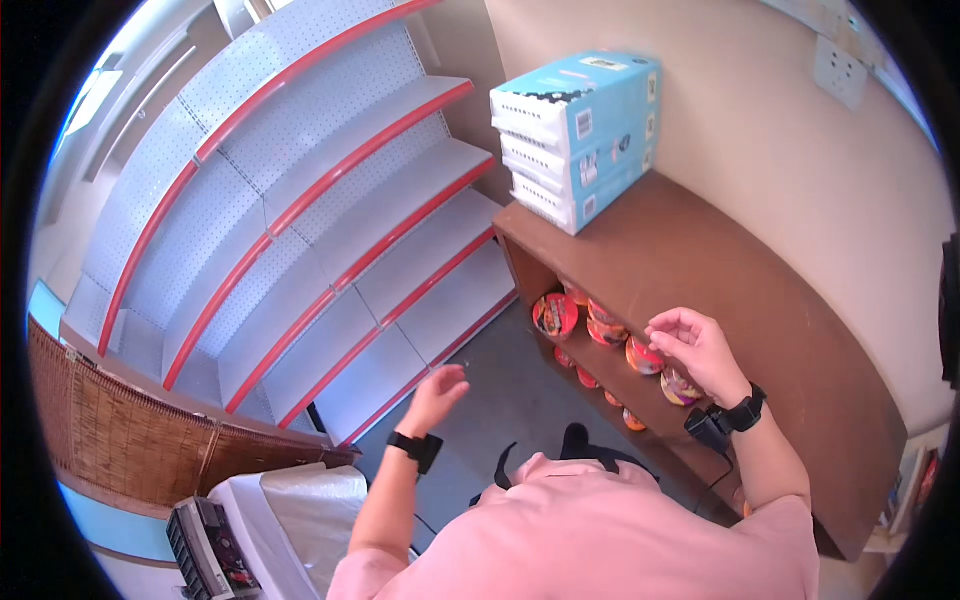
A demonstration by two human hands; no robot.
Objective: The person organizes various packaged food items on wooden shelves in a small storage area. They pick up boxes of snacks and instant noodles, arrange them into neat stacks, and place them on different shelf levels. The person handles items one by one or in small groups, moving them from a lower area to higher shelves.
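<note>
My left hand (437, 399) hangs over the grey floor with its fingers loosely bent and nothing in them. My right hand (694, 351), also holding nothing, hovers by the front edge of a brown wooden shelf cabinet (720, 292), fingers curled and a small gap at the thumb. Under and beside it, lidded instant-noodle bowls stand inside the cabinet, among them a red one (555, 315) and a purple and yellow one (679, 388). Each wrist bears a black strap with a small device. A stack of blue and white packs (600, 142) stands on the cabinet's far end.
White metal display shelving (375, 187) with red edge strips curves along the left. A woven wicker screen (127, 420) stands at the lower left, near a plastic-covered surface (315, 502) and a dark crate (210, 547). A wall socket plate (838, 73) is at the upper right.
</note>
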